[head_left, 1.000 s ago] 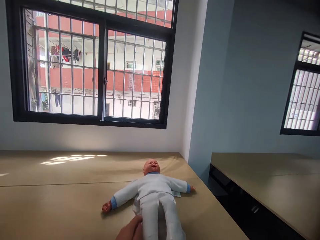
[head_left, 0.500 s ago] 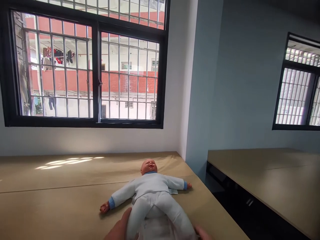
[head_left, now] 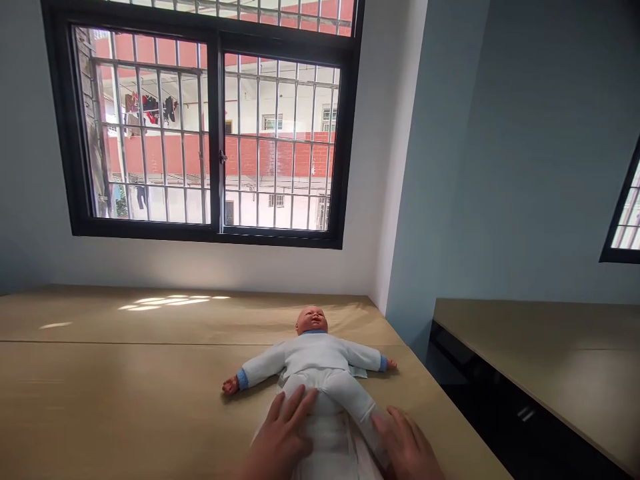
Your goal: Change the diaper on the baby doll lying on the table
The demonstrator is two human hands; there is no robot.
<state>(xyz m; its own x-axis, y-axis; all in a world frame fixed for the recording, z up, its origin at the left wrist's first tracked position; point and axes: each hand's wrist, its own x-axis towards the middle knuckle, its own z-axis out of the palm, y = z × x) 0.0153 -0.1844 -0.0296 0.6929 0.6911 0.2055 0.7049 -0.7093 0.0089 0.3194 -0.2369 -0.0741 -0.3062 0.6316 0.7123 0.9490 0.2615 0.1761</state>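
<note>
Blue-grey walls and a barred, black-framed window (head_left: 215, 230) stand ahead of you, above a tan bench (head_left: 150, 400) that runs into the corner, and a second bench (head_left: 530, 347) with a black front sits off to your right. On the first bench a baby doll (head_left: 315, 353) lies on its back, head away from you, arms spread, in a white suit (head_left: 315, 353) with blue cuffs. A white diaper (head_left: 327, 433) lies under its hips; you cannot tell whether it is fastened. A pale folded cloth (head_left: 357, 372) sticks out from beneath the doll's back, on the right as you look. Your left hand (head_left: 280, 433) lies open, fingers spread, on the doll's middle. Your right hand (head_left: 407, 447) is open too, resting against the doll's leg. Neither hand shows a grip.
</note>
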